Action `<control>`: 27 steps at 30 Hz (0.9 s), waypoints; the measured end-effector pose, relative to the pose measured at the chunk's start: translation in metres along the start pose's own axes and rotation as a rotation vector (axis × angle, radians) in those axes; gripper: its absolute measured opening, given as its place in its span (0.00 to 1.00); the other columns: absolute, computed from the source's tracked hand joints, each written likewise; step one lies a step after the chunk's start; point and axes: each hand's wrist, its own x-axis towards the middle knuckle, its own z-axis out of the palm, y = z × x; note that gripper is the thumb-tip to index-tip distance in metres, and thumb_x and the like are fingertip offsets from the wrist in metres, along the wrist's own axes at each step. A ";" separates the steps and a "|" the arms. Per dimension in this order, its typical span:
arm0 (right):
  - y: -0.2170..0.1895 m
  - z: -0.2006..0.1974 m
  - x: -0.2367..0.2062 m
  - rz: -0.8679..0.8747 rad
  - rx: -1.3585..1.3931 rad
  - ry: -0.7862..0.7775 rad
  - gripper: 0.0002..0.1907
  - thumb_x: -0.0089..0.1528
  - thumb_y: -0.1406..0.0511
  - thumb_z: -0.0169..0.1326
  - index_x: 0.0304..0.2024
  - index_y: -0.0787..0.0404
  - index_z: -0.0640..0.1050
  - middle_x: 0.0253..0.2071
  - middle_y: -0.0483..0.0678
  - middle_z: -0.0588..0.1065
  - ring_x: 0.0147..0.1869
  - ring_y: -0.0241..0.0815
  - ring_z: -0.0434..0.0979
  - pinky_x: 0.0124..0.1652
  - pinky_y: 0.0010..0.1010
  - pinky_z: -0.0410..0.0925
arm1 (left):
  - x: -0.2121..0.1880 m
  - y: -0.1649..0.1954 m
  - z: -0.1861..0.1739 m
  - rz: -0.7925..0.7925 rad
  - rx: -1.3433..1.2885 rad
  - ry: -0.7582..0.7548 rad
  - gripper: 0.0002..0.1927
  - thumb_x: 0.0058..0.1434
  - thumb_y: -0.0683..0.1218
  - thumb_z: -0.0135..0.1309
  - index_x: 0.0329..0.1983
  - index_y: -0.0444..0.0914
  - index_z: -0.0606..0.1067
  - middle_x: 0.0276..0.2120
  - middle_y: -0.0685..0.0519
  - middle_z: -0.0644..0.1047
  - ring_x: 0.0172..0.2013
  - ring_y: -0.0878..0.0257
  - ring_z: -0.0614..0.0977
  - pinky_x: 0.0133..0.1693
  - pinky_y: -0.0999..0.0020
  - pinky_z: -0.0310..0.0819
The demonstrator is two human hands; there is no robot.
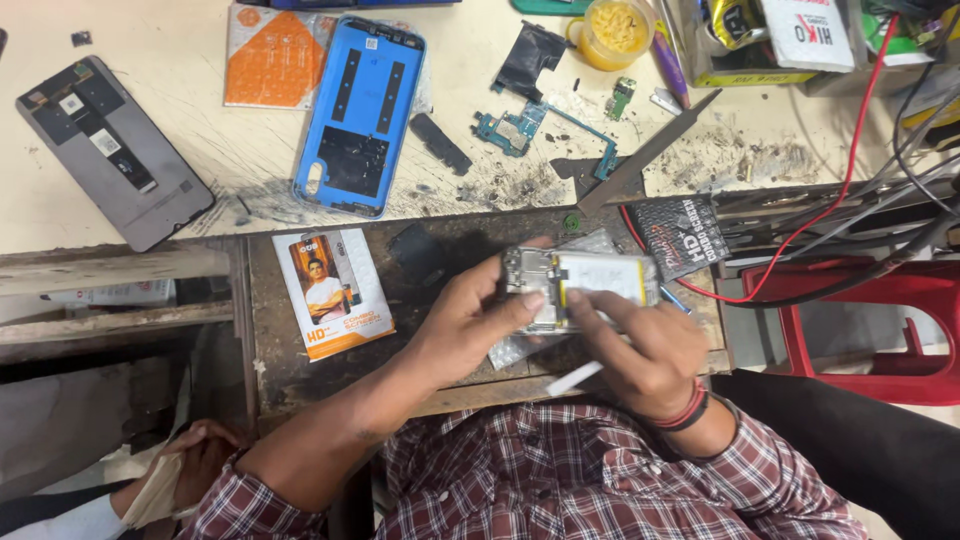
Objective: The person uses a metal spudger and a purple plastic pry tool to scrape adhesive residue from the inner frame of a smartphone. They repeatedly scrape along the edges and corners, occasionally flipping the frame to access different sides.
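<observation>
Head view: left hand grips the opened phone above the bench while right hand, pinching a white tool, presses its battery, likely seating it; steady support needed.

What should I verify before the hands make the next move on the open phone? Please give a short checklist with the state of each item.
1. Left hand grips the open phone: ok.
2. Right hand has fingers on the battery: ok.
3. White tool is in the right hand: ok.
4. Tool tip position: cannot tell.
5. Blue back cover lies apart on the table: ok.
6. Circuit board lies apart from the hands: ok.
</observation>
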 end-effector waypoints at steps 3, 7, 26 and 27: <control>-0.001 0.004 -0.003 0.098 0.080 -0.126 0.27 0.50 0.70 0.63 0.53 0.51 0.83 0.42 0.45 0.78 0.33 0.40 0.73 0.33 0.31 0.66 | 0.003 -0.005 0.000 -0.091 -0.056 0.112 0.29 0.69 0.44 0.50 0.73 0.33 0.65 0.50 0.49 0.79 0.44 0.65 0.78 0.42 0.65 0.77; 0.016 -0.018 -0.015 0.442 0.789 -0.040 0.28 0.56 0.57 0.67 0.57 0.57 0.79 0.40 0.42 0.71 0.35 0.34 0.68 0.33 0.24 0.62 | 0.004 -0.004 -0.007 -0.018 0.043 0.213 0.24 0.66 0.41 0.49 0.67 0.33 0.71 0.51 0.54 0.80 0.47 0.71 0.79 0.47 0.75 0.74; 0.037 -0.002 -0.024 0.630 1.013 -0.517 0.19 0.66 0.55 0.55 0.48 0.65 0.79 0.35 0.47 0.81 0.40 0.37 0.82 0.41 0.30 0.73 | 0.008 -0.023 -0.016 -0.079 0.059 0.262 0.16 0.63 0.43 0.55 0.50 0.29 0.80 0.38 0.51 0.84 0.37 0.70 0.81 0.41 0.74 0.74; 0.035 -0.001 -0.022 0.646 1.025 -0.537 0.19 0.67 0.55 0.54 0.48 0.65 0.79 0.34 0.47 0.80 0.38 0.37 0.80 0.39 0.30 0.72 | 0.009 -0.022 -0.016 -0.085 0.073 0.263 0.15 0.63 0.42 0.56 0.49 0.29 0.80 0.37 0.51 0.84 0.36 0.70 0.81 0.40 0.74 0.74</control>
